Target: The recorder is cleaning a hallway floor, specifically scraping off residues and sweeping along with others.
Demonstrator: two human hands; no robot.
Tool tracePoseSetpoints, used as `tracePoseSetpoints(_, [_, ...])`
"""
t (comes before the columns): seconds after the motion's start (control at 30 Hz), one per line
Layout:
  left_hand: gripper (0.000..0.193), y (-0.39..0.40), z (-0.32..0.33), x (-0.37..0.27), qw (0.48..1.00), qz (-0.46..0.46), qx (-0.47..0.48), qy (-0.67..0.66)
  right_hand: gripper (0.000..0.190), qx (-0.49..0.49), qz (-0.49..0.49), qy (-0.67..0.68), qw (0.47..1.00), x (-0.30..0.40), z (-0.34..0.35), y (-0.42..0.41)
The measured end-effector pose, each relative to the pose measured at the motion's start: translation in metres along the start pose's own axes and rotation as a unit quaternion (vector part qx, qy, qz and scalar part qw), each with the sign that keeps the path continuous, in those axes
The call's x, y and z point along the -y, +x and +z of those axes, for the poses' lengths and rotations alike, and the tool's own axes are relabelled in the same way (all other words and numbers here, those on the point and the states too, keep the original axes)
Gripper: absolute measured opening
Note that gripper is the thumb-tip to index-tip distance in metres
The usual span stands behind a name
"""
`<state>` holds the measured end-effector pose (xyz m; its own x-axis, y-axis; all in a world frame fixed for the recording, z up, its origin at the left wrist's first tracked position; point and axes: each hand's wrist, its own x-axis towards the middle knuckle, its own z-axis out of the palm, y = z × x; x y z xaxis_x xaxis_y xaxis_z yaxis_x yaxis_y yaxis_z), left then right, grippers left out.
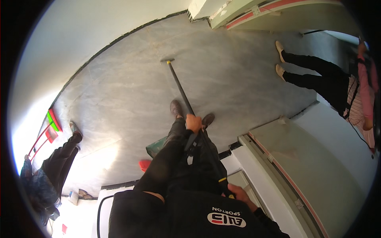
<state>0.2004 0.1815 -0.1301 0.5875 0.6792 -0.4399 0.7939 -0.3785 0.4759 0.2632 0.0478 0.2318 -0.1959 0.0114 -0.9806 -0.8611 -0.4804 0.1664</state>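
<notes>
I hold a long-handled floor tool point(181, 87) with a black pole and yellow bands. Its narrow dark head point(167, 60) rests on the grey floor ahead of my feet; the picture does not settle whether it is a scraper, a mop or a squeegee. My left hand point(194, 123) grips the pole partway down, above my shoes. Close to my waist, my right hand point(239, 195) is closed around the pole's upper end, with part of its fingers hidden. The pole slants across the front of my right leg.
On the left a person point(59, 166) holds a red-and-green broom point(53, 120) and a red dustpan point(51, 134). Another person point(321, 71) stands at right beside an open door point(312, 166). A green container point(156, 146) and red bristles point(145, 165) show beside my left leg. A wall point(89, 35) curves ahead.
</notes>
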Motion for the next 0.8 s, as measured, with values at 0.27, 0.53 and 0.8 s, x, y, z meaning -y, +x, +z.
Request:
tracePoseSetpoints(0.27, [0.016, 0.048, -0.028, 0.018, 0.873, -0.256, 0.123, -0.397, 0.032, 0.078, 0.023, -0.011, 0.997, 0.024, 0.017, 0.016])
tracePoseSetpoints(0.53, [0.016, 0.032, 0.001, 0.015, 0.887, -0.154, 0.217, -0.377, 0.028, 0.077, 0.003, -0.019, 0.997, 0.009, -0.010, 0.018])
tracePoseSetpoints(0.8, [0.014, 0.004, 0.008, 0.012, 0.938, -0.267, 0.050, -0.214, 0.033, 0.070, 0.015, -0.027, 0.997, -0.006, -0.011, 0.014])
